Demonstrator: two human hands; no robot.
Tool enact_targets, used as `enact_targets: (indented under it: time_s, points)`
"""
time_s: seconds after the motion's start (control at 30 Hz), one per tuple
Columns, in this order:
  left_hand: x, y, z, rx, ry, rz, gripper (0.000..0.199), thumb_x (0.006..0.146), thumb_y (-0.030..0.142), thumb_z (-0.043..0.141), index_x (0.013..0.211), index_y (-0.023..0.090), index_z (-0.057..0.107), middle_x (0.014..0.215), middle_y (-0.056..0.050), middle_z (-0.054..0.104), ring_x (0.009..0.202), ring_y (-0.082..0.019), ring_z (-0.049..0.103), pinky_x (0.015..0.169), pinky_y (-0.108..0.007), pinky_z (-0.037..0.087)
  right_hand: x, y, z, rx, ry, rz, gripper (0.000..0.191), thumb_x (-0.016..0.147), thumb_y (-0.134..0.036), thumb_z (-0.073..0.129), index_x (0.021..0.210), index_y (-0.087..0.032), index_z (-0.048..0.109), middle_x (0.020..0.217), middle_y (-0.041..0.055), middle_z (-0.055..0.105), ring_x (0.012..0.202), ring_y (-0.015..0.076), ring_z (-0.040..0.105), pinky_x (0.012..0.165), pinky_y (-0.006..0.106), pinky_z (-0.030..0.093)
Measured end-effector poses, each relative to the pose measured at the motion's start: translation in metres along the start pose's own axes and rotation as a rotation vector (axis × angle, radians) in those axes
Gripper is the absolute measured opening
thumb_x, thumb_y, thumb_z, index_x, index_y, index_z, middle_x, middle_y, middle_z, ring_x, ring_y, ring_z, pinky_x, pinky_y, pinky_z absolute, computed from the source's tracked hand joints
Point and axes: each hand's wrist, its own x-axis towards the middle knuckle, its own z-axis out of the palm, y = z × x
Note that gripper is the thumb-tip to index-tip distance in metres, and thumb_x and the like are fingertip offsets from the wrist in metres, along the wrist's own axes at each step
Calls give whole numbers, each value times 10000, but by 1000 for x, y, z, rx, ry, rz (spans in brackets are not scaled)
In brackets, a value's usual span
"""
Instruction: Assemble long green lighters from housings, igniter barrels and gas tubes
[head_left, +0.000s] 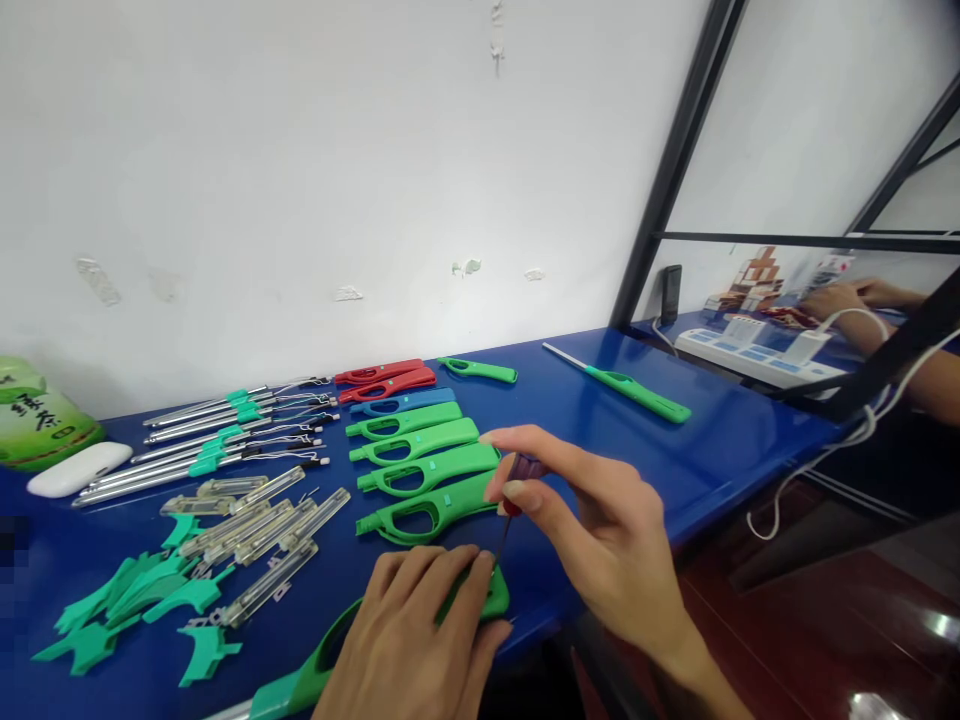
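My left hand [416, 630] presses a green long-necked lighter [496, 597] down near the front edge of the blue table. Its handle end shows past my fingers and its neck runs out at the bottom of the view. Between thumb and fingers, my right hand [611, 535] grips a screwdriver [527, 467] with a dark purple and red handle. The thin shaft points down to the lighter's handle end; whether the tip sits in a screw I cannot tell. Just beyond my hands, several green handle shells [427, 466] lie in a row with a blue one [405, 402] and red ones [386, 384].
At left lie metal lighter tubes with wires [217, 425], clear fuel tanks [274, 580] and teal triggers [150, 590]. A white case [79, 470] and green bottle [45, 415] stand farther left. At right are another lighter [637, 395], a power strip [757, 358] and another person's hands [840, 297].
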Motion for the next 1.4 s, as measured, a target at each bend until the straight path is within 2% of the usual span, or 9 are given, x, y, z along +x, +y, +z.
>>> enact_targets:
  time_s: [0.23, 0.4, 0.6, 0.67, 0.8, 1.0, 1.2, 1.3, 1.4]
  points:
    - [-12, -7, 8, 45, -64, 39, 384, 1247, 294, 426, 1494, 221, 711, 1310, -56, 876, 1163, -242, 869, 942, -365, 755, -2, 0, 6, 27, -47, -59, 307, 1146, -140, 752, 1387, -305, 844, 1126, -50, 896, 978, 103, 843, 952, 176, 656]
    - [-12, -4, 8, 12, -32, 26, 344, 1230, 274, 484, 1477, 187, 707, 1294, -73, 871, 1158, -226, 860, 1009, -329, 739, -10, -3, 5, 108, -110, -5, 460, 1210, -111, 594, 1549, -371, 764, 1447, -29, 857, 1280, 149, 826, 1026, 244, 675]
    - [-13, 1, 6, -56, -10, -19, 325, 1198, 222, 520, 1470, 197, 695, 1290, -83, 847, 1127, -242, 849, 927, -357, 761, -13, 8, 19, 53, 135, -129, 294, 1072, -208, 890, 1321, -364, 890, 943, -14, 768, 836, 170, 712, 738, 294, 644]
    - [-12, 2, 5, -71, 11, -17, 327, 1189, 204, 525, 1477, 200, 681, 1300, -83, 839, 1130, -245, 845, 928, -368, 762, -12, 11, 19, 9, 160, -145, 273, 1076, -297, 902, 1339, -367, 888, 968, 1, 753, 844, 181, 689, 735, 313, 633]
    - [-9, 4, 5, -88, 31, -46, 320, 1176, 197, 549, 1474, 211, 665, 1265, -71, 834, 1102, -235, 844, 913, -371, 766, -9, 7, 13, 146, -31, 5, 340, 1230, -256, 626, 1489, -381, 807, 1277, 34, 838, 1067, 200, 799, 876, 344, 677]
    - [-7, 4, 1, -119, -16, -54, 292, 1156, 178, 521, 1363, 249, 715, 1221, -58, 832, 1096, -247, 849, 892, -390, 766, -13, 1, 26, 94, 129, -130, 238, 1097, -174, 839, 1277, -328, 866, 1009, -1, 793, 870, 167, 726, 762, 278, 665]
    - [-10, 5, 3, -107, -7, -66, 311, 1161, 200, 559, 1441, 226, 692, 1256, -68, 834, 1091, -231, 846, 917, -362, 761, -10, -1, 22, 213, -41, 13, 319, 1225, -203, 608, 1369, -332, 861, 1280, 53, 851, 1112, 213, 818, 959, 360, 707]
    - [-9, 5, 3, -115, -7, -66, 321, 1158, 184, 541, 1442, 239, 682, 1243, -60, 826, 1092, -236, 844, 892, -385, 768, -11, 2, 22, 194, 71, -38, 347, 1098, -149, 831, 1367, -364, 875, 1050, 3, 829, 894, 174, 770, 811, 294, 688]
    - [-7, 4, 2, -133, -22, -60, 349, 1154, 158, 518, 1452, 244, 678, 1231, -56, 824, 1073, -223, 844, 884, -373, 768, -10, 4, 23, 94, 77, -130, 334, 1056, -219, 904, 1361, -356, 895, 1097, 26, 834, 942, 196, 765, 790, 300, 678]
